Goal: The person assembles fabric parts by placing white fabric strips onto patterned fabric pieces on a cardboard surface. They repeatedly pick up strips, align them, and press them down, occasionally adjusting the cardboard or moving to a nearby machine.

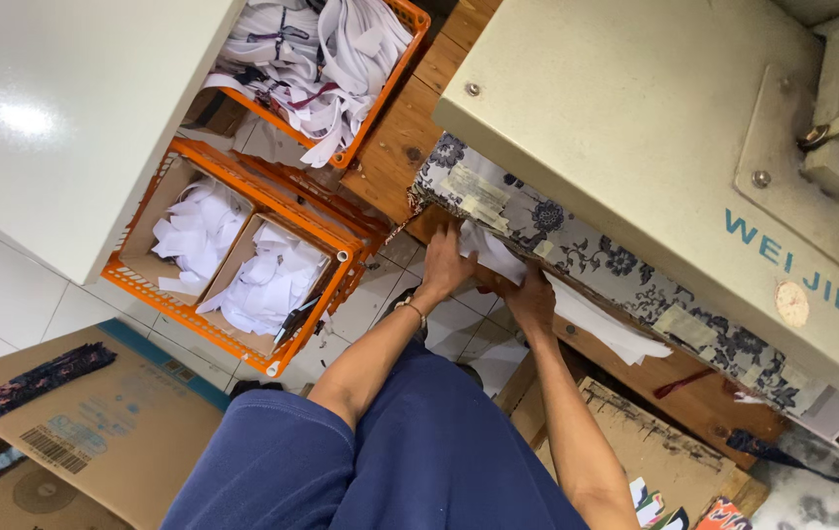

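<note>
From the head camera, your left hand (446, 263) and right hand (531, 299) both have fingers clenched on a stack of white fabric pieces (576, 304), held under the floral-covered tabletop edge (626, 270). Orange crates (243, 245) of white cuttings sit left, near a cardboard box (105, 422).

My hands (488, 280) work in a tight slot under the beige machine (655, 147), pressed close against its floral-covered edge (586, 250), with white fabric pieces (576, 304) filling the wooden shelf (675, 383) beneath. To my left, the orange crates (243, 265) stuffed with white scraps block the way; only a narrow strip of tiled floor (459, 329) lies open between them and my arms. The cardboard box (96, 422) crowds my lower left
</note>
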